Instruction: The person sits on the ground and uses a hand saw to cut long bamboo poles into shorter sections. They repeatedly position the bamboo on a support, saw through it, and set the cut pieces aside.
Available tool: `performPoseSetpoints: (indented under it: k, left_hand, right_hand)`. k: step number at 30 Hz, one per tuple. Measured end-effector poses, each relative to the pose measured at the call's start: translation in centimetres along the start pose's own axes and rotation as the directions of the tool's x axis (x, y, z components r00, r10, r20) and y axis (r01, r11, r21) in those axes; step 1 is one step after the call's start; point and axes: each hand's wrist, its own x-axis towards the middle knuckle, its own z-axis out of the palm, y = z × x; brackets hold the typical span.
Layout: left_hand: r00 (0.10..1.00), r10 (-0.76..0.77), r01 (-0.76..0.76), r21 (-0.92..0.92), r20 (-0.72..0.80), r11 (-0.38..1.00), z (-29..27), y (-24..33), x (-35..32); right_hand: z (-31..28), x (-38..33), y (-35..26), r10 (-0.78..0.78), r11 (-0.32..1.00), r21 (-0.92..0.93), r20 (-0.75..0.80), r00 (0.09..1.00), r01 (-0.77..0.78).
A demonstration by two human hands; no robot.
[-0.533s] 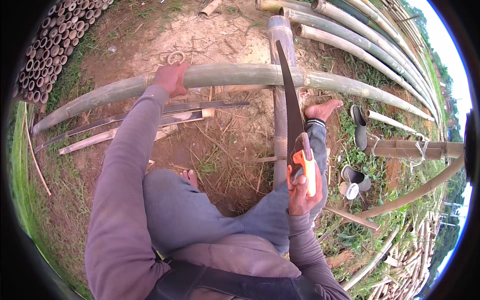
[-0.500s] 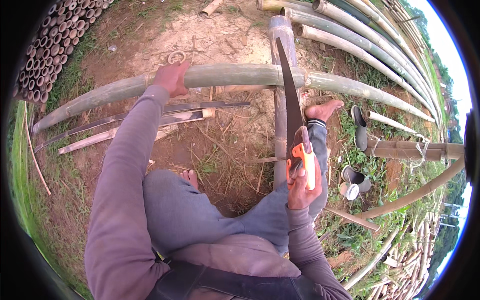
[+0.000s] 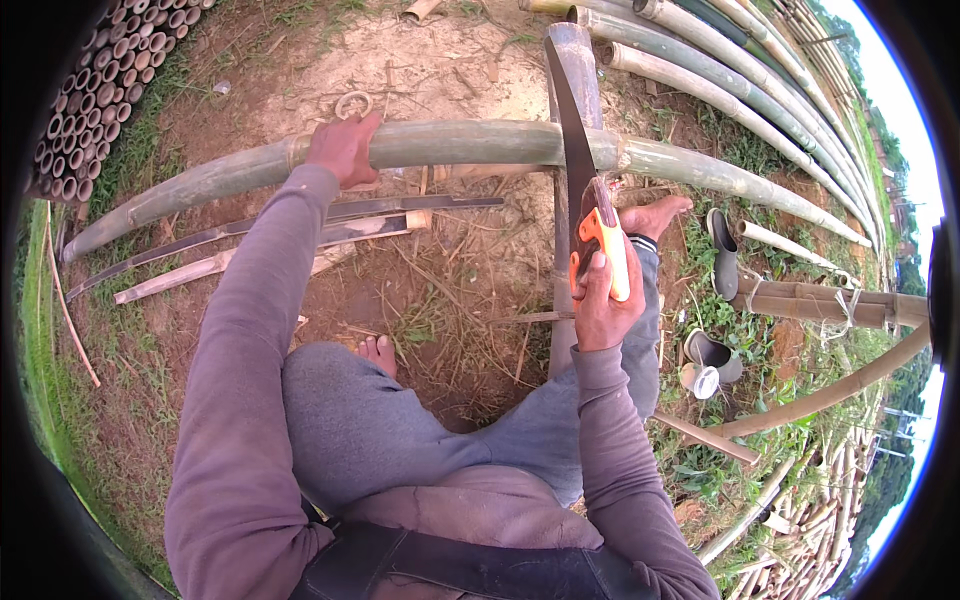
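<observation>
A long green bamboo pole [image 3: 460,145] lies across in front of me, over another bamboo pole [image 3: 577,85] that runs away from me. My left hand [image 3: 345,150] is wrapped round the long pole, left of its middle. In my right hand [image 3: 608,305] is a handsaw [image 3: 578,165], gripped by its orange and white handle. Its dark blade points away from me and crosses the long pole just left of a node. Whether the teeth touch the bamboo I cannot tell. My bare right foot [image 3: 655,215] is on the ground just this side of the pole.
Cut bamboo ends [image 3: 100,95] are stacked at the far left, long poles [image 3: 700,95] at the far right. Split bamboo strips [image 3: 330,232] lie under my left arm. Dark shoes [image 3: 722,255], a white-lidded cup [image 3: 703,381] and a tied bamboo rail [image 3: 830,303] are on the right.
My right hand has pushed the saw forward, away from me, so the handle is nearer the pole. My left hand keeps its hold on the bamboo.
</observation>
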Motion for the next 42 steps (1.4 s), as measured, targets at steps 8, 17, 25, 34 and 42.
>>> performPoseSetpoints:
  k: [8,17,25,34,42]
  left_hand:
    - [1.000,0.002,-0.002,-0.032,-0.026,0.999,0.3,-0.1,-0.4]
    - [0.999,-0.008,0.008,-0.008,-0.041,1.000,0.6,0.0,-0.4]
    - [1.000,0.001,-0.002,-0.019,-0.023,1.000,0.7,-0.2,-0.2]
    - [0.994,0.050,-0.050,0.009,-0.094,0.999,1.6,-0.8,0.0]
    - [0.994,0.044,-0.045,-0.006,-0.098,0.999,0.9,-0.4,-0.3]
  right_hand:
    - [-1.3,-0.3,0.9,0.140,0.990,0.041,-0.148,0.979,-0.136]
    - [-2.0,-0.3,0.8,0.038,0.999,0.009,-0.093,0.995,-0.038]
    - [-2.5,-2.8,1.6,-0.009,0.998,-0.067,0.038,0.999,0.011]
    - [-2.1,-3.7,1.6,0.015,0.998,-0.053,-0.001,1.000,-0.015]
    - [-2.1,-2.1,1.6,-0.065,0.986,-0.152,0.000,0.998,0.065]
